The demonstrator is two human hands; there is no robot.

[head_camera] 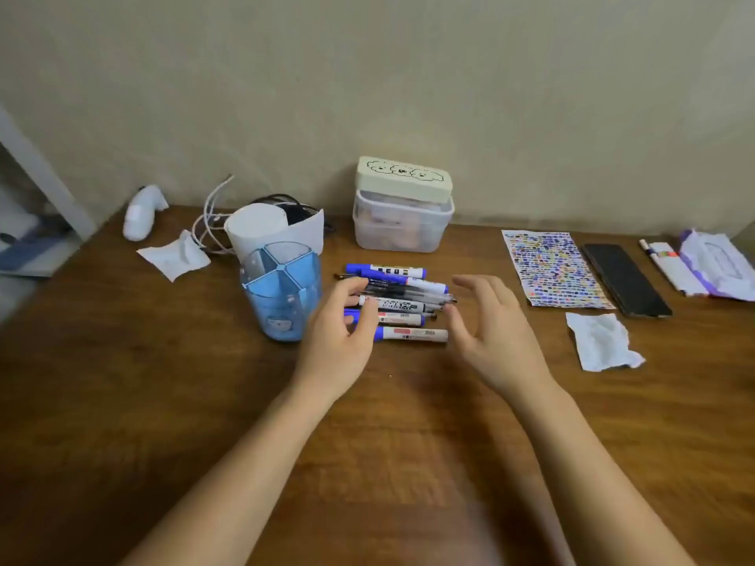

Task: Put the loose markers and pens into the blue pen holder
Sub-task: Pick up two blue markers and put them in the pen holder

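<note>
The blue pen holder (281, 295) stands upright on the wooden desk (163, 381), its compartments looking empty. Just right of it lies a pile of several markers and pens (402, 298), white barrels with blue caps plus thin dark pens, all lying left to right. My left hand (341, 326) rests at the pile's left end, fingers spread and touching the cap ends. My right hand (490, 324) hovers at the pile's right end, fingers apart, holding nothing.
A white paper roll (257, 228) and tangled cables (212, 222) sit behind the holder. A lidded plastic box (402, 222) stands at the back. To the right lie a sticker sheet (551, 269), a dark phone (625, 279), a crumpled tissue (600, 341) and a wipes pack (719, 265).
</note>
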